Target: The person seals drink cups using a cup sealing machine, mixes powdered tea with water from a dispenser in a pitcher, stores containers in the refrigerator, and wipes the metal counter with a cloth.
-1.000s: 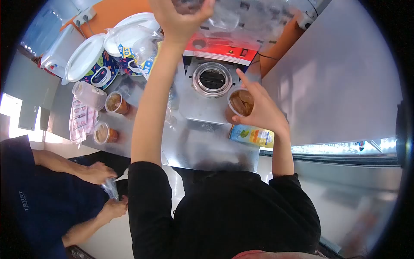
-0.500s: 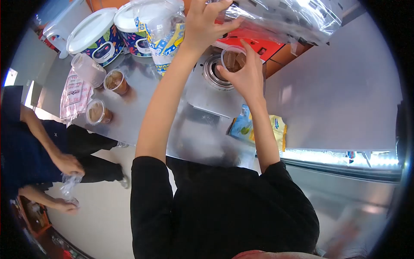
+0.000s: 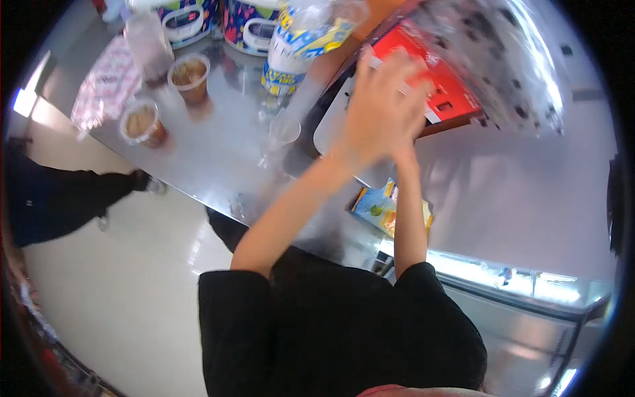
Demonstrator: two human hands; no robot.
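My left hand (image 3: 383, 99) is smeared by motion, its fingers looking stretched and apart over the front of a red machine (image 3: 440, 76). Nothing shows between those fingers. Most of my right hand (image 3: 411, 132) lies behind the left one, so its grip and anything in it are hidden. Left of my hands, a clear empty-looking plastic cup (image 3: 284, 129) sits on the metal counter. Beyond it stands a blue-yellow-white plastic sleeve (image 3: 283, 76) with clear plastic ware. A clear film bag (image 3: 509, 59) covers the machine's upper right part.
Two cups of brown iced drink, one nearer (image 3: 142, 126) and one farther (image 3: 190, 79), stand on the counter (image 3: 218, 145). Behind are patterned tubs (image 3: 248, 26). A blue-yellow packet (image 3: 380, 210) lies by my right forearm. Another person's dark-clothed leg (image 3: 86, 195) shows at left.
My left hand has come down from the film bag to in front of my right hand. The brown drink cup my right hand held is now hidden. My view has shifted.
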